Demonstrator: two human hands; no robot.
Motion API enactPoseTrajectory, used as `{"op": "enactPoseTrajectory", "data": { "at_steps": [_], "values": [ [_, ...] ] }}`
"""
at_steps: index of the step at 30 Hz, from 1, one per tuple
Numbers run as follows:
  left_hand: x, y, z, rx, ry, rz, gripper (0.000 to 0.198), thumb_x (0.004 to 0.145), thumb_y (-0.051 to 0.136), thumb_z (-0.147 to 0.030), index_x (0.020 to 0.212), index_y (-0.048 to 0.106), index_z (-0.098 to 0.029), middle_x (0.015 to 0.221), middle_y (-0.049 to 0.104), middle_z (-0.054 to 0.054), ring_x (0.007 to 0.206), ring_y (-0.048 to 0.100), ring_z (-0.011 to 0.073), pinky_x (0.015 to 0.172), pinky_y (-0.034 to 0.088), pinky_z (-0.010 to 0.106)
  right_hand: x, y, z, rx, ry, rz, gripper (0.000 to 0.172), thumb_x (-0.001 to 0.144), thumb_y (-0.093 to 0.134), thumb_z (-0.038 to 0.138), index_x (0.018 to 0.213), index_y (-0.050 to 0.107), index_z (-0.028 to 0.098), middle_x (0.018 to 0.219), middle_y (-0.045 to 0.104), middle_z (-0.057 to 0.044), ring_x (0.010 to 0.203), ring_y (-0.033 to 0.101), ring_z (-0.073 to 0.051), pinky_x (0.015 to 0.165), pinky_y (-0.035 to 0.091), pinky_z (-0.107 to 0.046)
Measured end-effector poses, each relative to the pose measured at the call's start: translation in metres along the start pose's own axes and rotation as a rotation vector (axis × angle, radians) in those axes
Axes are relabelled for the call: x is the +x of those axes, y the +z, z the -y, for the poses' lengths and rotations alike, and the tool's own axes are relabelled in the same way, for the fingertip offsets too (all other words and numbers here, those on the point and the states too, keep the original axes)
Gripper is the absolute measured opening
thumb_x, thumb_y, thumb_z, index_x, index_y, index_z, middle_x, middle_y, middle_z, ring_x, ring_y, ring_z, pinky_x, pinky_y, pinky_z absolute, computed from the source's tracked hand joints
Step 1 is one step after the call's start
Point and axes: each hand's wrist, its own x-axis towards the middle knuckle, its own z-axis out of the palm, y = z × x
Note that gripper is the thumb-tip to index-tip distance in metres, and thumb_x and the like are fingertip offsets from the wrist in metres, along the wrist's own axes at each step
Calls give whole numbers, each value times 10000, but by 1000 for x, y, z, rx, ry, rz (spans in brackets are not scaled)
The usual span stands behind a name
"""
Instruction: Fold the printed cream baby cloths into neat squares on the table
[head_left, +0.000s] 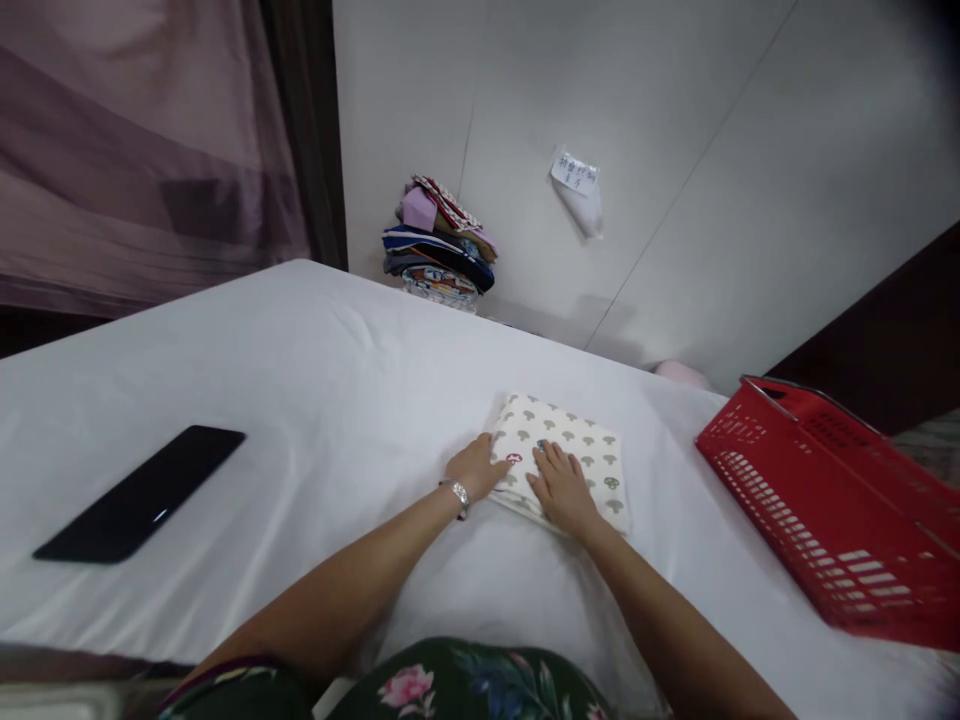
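A folded cream cloth (570, 430) with grey mushroom prints and a few coloured marks lies flat on the white-covered surface. At its left edge is my left hand (475, 468), a silver bracelet on the wrist; its thumb rests on top, and its other fingertips are partly hidden at the edge. Across the front middle of the cloth lies my right hand (564, 488), palm down with its fingers spread.
A red plastic basket (832, 500) stands on the right. On the left lies a flat black object (142, 495). Beyond the far edge are stacked folded fabrics (439, 245) and a labelled plastic bag (579, 195) on the floor.
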Motion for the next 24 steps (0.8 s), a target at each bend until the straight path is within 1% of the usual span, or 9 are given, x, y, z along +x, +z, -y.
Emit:
{"op": "enactPoseTrajectory", "data": {
  "at_steps": [3, 5, 8, 10, 14, 16, 19, 21, 24],
  "values": [
    [-3, 1, 1, -44, -7, -14, 666, 730, 538, -558, 1274, 404, -198, 1218, 573, 137, 1097, 547, 289, 868, 403, 353, 0, -8, -4, 53, 40, 24, 536, 917, 310, 456, 1400, 331, 225, 1501, 217, -71, 1394, 133, -225, 1106, 118, -475],
    [-5, 2, 4, -78, 3, -41, 679, 733, 513, -599, 1268, 408, -193, 1208, 567, 133, 1088, 546, 279, 864, 404, 345, 1, -14, -5, 84, 73, 17, 532, 913, 324, 431, 1402, 326, 221, 1500, 222, -75, 1395, 129, -225, 1103, 122, -490],
    [-8, 6, 6, -97, 65, -123, 608, 754, 449, -649, 1166, 484, -202, 1177, 552, 110, 1037, 558, 245, 828, 416, 319, 7, -20, -5, 130, 101, 9, 523, 905, 340, 389, 1394, 345, 204, 1490, 249, -83, 1391, 148, -229, 1102, 130, -502],
    [-9, 7, 7, -92, 105, -167, 537, 764, 436, -651, 1059, 531, -211, 1134, 548, 87, 989, 568, 218, 792, 424, 302, 19, -23, -4, 162, 81, -22, 514, 897, 360, 377, 1380, 376, 201, 1476, 282, -84, 1383, 184, -231, 1102, 155, -495],
    [-10, 8, 8, -77, 149, -185, 456, 778, 429, -642, 850, 555, -210, 1006, 548, 67, 921, 568, 203, 746, 434, 312, 68, -35, 0, 185, 8, -130, 451, 885, 376, 327, 1314, 476, 227, 1410, 411, -43, 1340, 301, -205, 1097, 250, -425],
    [-11, 8, 9, -80, 179, -195, 437, 786, 427, -631, 794, 547, -211, 981, 547, 69, 932, 557, 208, 752, 435, 319, 98, -45, 5, 136, 72, -108, 437, 894, 348, 313, 1299, 491, 237, 1369, 466, -21, 1289, 387, -187, 1075, 309, -373],
    [-11, 9, 11, -92, 226, -213, 408, 802, 427, -602, 763, 544, -213, 1028, 549, 76, 987, 534, 214, 787, 432, 321, 143, -58, 19, 14, 195, -5, 488, 900, 340, 367, 1345, 433, 188, 1364, 471, -55, 1231, 459, -199, 1039, 359, -332],
    [-11, 11, 12, -100, 238, -210, 375, 813, 437, -567, 777, 553, -212, 1104, 540, 78, 1041, 516, 219, 820, 429, 323, 168, -60, 31, -49, 223, 81, 558, 851, 456, 365, 1370, 394, 168, 1364, 468, -90, 1221, 470, -239, 1024, 373, -370],
    [-10, 12, 13, -102, 228, -189, 316, 814, 466, -510, 832, 566, -210, 1225, 503, 74, 1132, 477, 228, 870, 419, 335, 194, -55, 49, -135, 248, 232, 598, 708, 637, 238, 1288, 502, 195, 1283, 546, -114, 1152, 527, -301, 966, 413, -454]
  ]
}}
